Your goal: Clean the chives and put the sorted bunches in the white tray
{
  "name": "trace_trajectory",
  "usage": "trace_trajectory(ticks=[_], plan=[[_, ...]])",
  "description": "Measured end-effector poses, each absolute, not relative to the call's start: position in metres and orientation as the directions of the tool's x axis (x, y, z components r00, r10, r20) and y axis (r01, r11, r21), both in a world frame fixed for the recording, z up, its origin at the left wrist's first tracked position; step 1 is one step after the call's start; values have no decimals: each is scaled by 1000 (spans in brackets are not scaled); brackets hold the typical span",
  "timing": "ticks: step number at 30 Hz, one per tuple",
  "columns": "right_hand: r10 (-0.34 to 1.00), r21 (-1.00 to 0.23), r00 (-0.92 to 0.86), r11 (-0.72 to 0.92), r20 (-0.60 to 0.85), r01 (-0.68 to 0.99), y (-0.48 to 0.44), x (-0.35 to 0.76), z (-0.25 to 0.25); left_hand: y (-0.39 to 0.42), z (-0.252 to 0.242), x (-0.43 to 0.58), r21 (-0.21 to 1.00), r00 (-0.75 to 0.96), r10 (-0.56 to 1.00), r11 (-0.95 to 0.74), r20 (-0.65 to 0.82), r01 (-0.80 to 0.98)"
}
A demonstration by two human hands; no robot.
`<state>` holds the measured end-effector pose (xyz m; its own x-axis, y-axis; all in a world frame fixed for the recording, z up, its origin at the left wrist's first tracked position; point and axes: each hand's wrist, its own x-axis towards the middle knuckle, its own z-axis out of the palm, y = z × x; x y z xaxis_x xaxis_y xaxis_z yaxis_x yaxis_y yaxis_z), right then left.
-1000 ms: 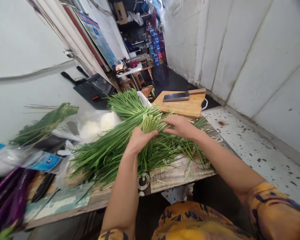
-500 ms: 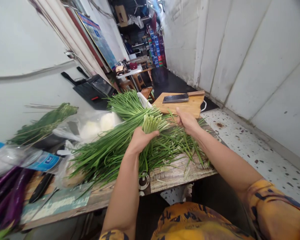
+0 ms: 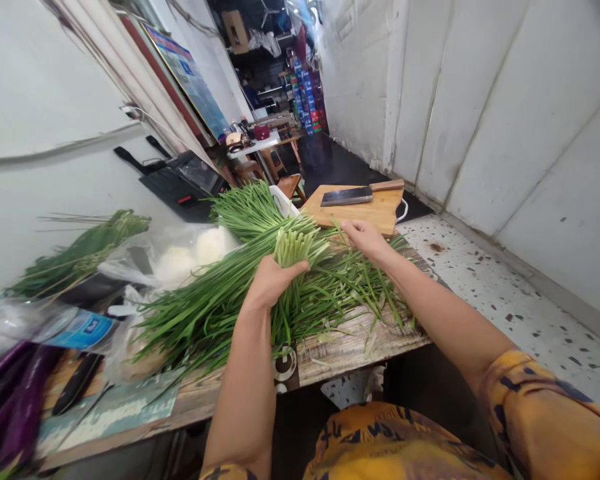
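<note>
While the left hand (image 3: pixel 267 283) is curling its fingers (image 3: pixel 295 269) around the green bunch (image 3: pixel 292 247) mid-view, it is likely keeping that together. At three o'clock, the right hand (image 3: pixel 364 239) is seemingly pinching a green bit (image 3: pixel 337 227).

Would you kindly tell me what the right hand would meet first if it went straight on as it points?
The right hand would probably meet the left part of the wooden cutting board first, though depth is unclear.
</note>
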<state>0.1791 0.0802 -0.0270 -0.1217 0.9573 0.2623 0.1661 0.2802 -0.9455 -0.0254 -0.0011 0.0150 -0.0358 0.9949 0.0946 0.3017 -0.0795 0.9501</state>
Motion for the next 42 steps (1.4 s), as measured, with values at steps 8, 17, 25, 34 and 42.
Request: trace_trajectory(ticks=[8, 17, 25, 34, 42], plan=[[853, -569, -344, 519, 393, 637, 92, 164, -45, -1, 18, -30, 987, -123, 991, -25, 44, 157], [858, -868, -316, 469, 404, 162, 75, 178, -19, -1, 24, -46, 954, -211, 959, -127, 189, 273], [895, -957, -402, 80, 192, -279, 54, 171, -5, 2, 11, -26, 921, -8, 987, -149, 162, 360], [798, -813, -368, 560, 478, 158, 49, 171, -6, 6, 6, -24, 898, -61, 980, -147, 188, 414], [881, -931, -427, 309, 202, 195, 54, 177, -4, 4, 6, -16, 848, 24, 965, -241, 260, 471]])
